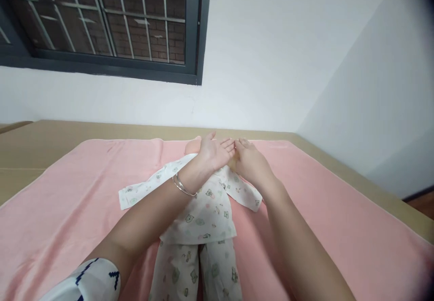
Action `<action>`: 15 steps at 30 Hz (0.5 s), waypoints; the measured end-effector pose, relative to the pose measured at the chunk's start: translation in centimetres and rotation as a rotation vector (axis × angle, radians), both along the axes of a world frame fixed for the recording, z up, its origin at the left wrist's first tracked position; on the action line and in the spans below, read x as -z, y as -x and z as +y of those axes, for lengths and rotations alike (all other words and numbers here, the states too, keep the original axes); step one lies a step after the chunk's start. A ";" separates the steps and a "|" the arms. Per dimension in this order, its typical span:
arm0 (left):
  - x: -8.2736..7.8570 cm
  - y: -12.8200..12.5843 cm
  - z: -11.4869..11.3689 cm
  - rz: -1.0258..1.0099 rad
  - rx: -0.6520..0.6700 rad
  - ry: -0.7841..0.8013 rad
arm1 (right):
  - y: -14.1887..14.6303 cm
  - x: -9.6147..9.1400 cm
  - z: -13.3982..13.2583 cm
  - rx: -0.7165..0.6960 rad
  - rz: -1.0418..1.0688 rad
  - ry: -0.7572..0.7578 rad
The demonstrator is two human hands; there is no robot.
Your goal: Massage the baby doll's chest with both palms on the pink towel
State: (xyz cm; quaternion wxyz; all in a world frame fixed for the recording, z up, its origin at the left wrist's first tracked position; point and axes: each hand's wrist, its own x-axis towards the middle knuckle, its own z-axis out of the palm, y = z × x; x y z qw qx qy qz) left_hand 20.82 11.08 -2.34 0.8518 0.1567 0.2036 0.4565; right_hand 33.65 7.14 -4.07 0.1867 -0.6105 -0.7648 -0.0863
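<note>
A doll-like figure lies on its back in a white long-sleeved top (210, 215) and matching trousers (220, 269), both printed with small animals. Its pinkish head (192, 146) shows only in part behind my left hand (217, 151). That hand is open, palm up, fingers stretched out over the head and neck area. My right hand (252, 158) is beside it with the back of the hand showing, fingers extended and their tips close to the left fingertips. Between the hands a small yellowish patch (233, 162) shows; I cannot make out what it is. Neither hand visibly grips anything.
Under the clothed figure spreads a pink blanket (101, 179) on a tan surface (64, 134). Beyond stands a white wall (251, 66) with a dark-framed, barred window (195, 30) at upper left. Another wall (389, 102) rises on the right.
</note>
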 end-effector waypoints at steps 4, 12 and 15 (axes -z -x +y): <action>-0.4 0.3 -0.1 -0.008 0.034 0.011 | 0.4 -0.5 0.0 0.033 -0.056 0.016; -0.7 5.4 -3.3 0.020 0.080 0.005 | 2.3 0.3 0.4 0.226 -0.311 0.034; -1.2 8.1 -5.5 0.072 0.049 0.018 | 3.1 0.9 0.6 0.279 -0.362 0.037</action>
